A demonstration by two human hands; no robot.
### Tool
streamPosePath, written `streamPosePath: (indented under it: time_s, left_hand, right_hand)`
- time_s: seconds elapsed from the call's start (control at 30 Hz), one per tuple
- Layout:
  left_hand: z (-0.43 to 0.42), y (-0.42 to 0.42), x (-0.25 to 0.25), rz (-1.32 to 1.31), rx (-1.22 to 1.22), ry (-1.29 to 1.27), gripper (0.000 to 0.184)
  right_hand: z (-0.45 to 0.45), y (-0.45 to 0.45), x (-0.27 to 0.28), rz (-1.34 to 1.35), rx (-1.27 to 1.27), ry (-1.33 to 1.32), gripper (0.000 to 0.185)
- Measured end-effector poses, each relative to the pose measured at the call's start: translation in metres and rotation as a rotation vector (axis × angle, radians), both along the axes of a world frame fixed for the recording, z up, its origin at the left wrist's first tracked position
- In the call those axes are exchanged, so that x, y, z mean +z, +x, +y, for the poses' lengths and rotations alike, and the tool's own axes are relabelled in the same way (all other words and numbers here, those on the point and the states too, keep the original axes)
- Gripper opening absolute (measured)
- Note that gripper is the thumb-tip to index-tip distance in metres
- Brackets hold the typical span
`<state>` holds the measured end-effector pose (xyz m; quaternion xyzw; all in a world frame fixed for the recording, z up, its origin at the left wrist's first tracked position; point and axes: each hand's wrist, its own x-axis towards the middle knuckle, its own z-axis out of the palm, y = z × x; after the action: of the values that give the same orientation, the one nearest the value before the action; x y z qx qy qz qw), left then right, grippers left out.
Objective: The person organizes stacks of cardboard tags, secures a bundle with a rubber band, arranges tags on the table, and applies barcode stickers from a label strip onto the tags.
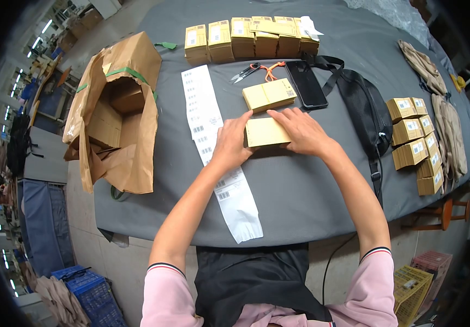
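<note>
— Held what, and where?
— Clasped a stack of yellow cards (267, 132) near the middle of a gray-covered desk (300, 201), with left grip (233, 141) closed on one end and right grip (304, 132) closed on the other.
— Reached over anything?
— Crossed a long strip of white labels (204, 133) with the left forearm (191, 199), well apart from a large, open-mouthed brown paper bag (136, 52) at left.
— Saw what beyond the clasped cards?
— Found a second yellow stack (269, 95) just behind, then dark-handled snips (252, 68) near an orange cord (269, 72), and a black phone (307, 86) near a black strapped bag (363, 109).
— Noted more cards?
— Spotted a row of bundles (265, 48) along the far side, with crumpled white paper (309, 26) on the right end. Picked out further bundles (409, 155) at right, beside beige cloth (448, 131).
</note>
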<state>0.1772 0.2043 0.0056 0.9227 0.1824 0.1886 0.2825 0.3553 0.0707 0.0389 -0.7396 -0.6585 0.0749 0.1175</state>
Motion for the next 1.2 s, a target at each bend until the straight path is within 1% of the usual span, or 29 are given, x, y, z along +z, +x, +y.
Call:
streamPosePath:
  time_s: [0.13,0.2,0.23,0.3,0.4,0.43,0.5,0.57,0.6,0.67,0.73,0.83,0.9,0.93,1.0,1.07,1.13,1.2]
  left_hand:
    - [0.0,0.0,0.0,-0.007,-0.003,0.011,0.086]
    - [0.0,0.0,0.0,0.009,-0.008,0.007,0.087]
    - [-0.001,-0.001,0.001,0.011,-0.008,0.009,0.088]
    - [-0.003,-0.002,0.0,0.014,-0.009,0.01,0.089]
    - [-0.005,-0.008,-0.001,-0.053,-0.028,0.061,0.091]
    - [-0.007,-0.012,0.0,-0.044,-0.028,0.058,0.092]
    - [-0.011,-0.021,0.007,-0.036,-0.027,0.053,0.093]
    - [-0.015,-0.032,0.015,0.008,-0.087,-0.042,0.089]
    - [-0.016,-0.037,0.015,0.009,-0.088,-0.043,0.089]
    - [-0.016,-0.045,0.015,0.056,-0.132,0.042,0.088]
    - [-0.016,-0.051,0.015,0.092,-0.147,0.033,0.087]
    - [-0.019,-0.058,0.016,0.143,-0.172,0.036,0.086]
    - [-0.023,-0.062,0.017,0.157,-0.182,0.046,0.086]
    - [-0.027,-0.064,0.019,0.146,-0.182,0.018,0.087]
    - [-0.034,-0.067,0.02,0.13,-0.186,-0.011,0.088]
    - [-0.041,-0.072,0.018,0.093,-0.206,-0.024,0.089]
    - [-0.05,-0.075,0.016,0.086,-0.224,-0.032,0.091]
    - [-0.059,-0.077,0.018,0.068,-0.205,-0.046,0.093]
  right_hand:
    - [-0.002,0.0,0.002,-0.037,0.042,0.042,0.085]
    - [-0.001,-0.001,0.001,-0.082,0.079,0.126,0.086]
    - [0.0,-0.001,0.001,-0.082,0.079,0.126,0.086]
    - [0.003,-0.004,0.0,-0.092,0.057,0.037,0.085]
    - [0.0,-0.01,0.001,-0.095,0.021,0.019,0.082]
    - [-0.003,-0.013,0.001,-0.097,0.021,0.018,0.082]
    - [-0.011,-0.021,-0.002,-0.108,0.007,0.108,0.079]
    - [-0.017,-0.028,-0.002,-0.097,0.001,0.107,0.078]
    - [-0.02,-0.031,-0.002,-0.086,-0.006,0.109,0.078]
    - [-0.027,-0.037,-0.002,-0.109,0.011,0.11,0.078]
    - [-0.032,-0.041,-0.003,-0.134,0.03,0.113,0.078]
    - [-0.039,-0.047,-0.001,-0.174,0.043,0.055,0.082]
    - [-0.045,-0.057,0.003,-0.175,-0.012,0.05,0.091]
    - [-0.049,-0.061,0.003,-0.177,-0.015,0.05,0.091]
    - [-0.055,-0.068,0.003,-0.194,-0.012,0.022,0.099]
    - [-0.062,-0.075,-0.001,-0.238,-0.018,-0.008,0.098]
    - [-0.068,-0.082,-0.008,-0.182,-0.057,0.092,0.098]
    - [-0.073,-0.087,-0.012,-0.173,-0.06,0.095,0.099]
